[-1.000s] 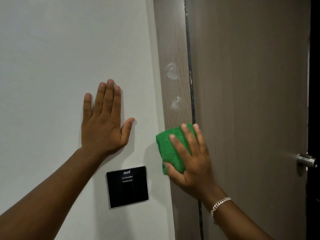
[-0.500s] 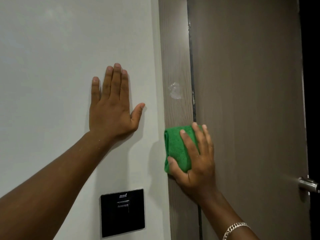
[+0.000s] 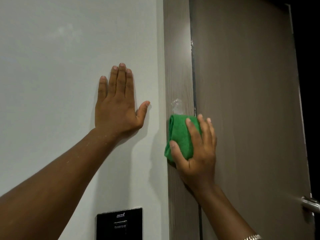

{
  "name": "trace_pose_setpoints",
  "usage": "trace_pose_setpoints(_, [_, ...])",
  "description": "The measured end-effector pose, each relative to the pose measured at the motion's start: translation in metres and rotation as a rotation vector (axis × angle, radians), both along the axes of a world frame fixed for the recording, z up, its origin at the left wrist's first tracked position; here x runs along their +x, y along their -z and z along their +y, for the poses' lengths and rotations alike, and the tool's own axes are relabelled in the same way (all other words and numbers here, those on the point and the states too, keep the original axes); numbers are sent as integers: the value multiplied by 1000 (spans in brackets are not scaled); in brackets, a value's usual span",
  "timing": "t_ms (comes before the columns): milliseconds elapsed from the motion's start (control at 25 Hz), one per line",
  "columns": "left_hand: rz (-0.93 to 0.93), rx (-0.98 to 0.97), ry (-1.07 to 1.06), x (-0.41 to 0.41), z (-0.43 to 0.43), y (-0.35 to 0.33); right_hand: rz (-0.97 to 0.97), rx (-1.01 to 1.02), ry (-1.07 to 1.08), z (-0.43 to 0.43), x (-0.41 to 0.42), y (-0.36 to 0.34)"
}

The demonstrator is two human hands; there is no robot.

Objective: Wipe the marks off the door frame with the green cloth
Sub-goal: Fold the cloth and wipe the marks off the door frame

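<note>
My right hand (image 3: 195,149) presses a folded green cloth (image 3: 180,135) flat against the wood-grain door frame (image 3: 178,49). The grip is closed on the cloth: thumb hooked under its lower edge at seven o'clock, fingers spread over its face and reaching across onto the door (image 3: 242,101) at three o'clock. A white smeared mark (image 3: 177,105) sits on the frame just above the cloth, at twelve o'clock from it, touching or nearly touching its top fold. Small pale flecks (image 3: 191,44) also show higher up along the dark seam between frame and door.

My left hand (image 3: 117,108) lies open and flat on the white wall (image 3: 52,66) at nine o'clock from the cloth, holding nothing, bracing me. A black switch plate (image 3: 119,224) sits on the wall at six o'clock below it. A metal door handle (image 3: 310,203) shows at the far right edge.

What could go wrong, as I judge it: the cloth is narrow, so a stroke that drifts sideways could miss part of the mark or only smear it thinner. Pressing with fingertips on the door might nudge it if it is unlatched, which I cannot tell. A loose thumb hold could let the folds slide apart.
</note>
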State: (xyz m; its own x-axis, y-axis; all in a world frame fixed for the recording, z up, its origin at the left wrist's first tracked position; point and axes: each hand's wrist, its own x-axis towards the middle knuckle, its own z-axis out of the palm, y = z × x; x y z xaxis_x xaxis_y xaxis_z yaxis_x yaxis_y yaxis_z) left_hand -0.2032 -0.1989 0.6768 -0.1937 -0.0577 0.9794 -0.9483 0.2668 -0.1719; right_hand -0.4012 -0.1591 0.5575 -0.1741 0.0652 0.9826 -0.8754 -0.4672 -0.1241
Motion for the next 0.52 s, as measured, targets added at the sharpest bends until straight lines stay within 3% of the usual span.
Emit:
trace_pose_setpoints(80, [8,-7,5,-1,-1,-6,-29,-5,6,-2,11,-25])
trace_pose_setpoints(240, [7,-21,10,0,-2,-10,147,-13,62,-1,3,0])
trace_pose_setpoints(440, [14,-17,3,0,-1,-9,-20,-12,11,0,11,-43])
trace_pose_setpoints(520, [11,-13,6,1,0,-9,24,-14,43,0,16,-43])
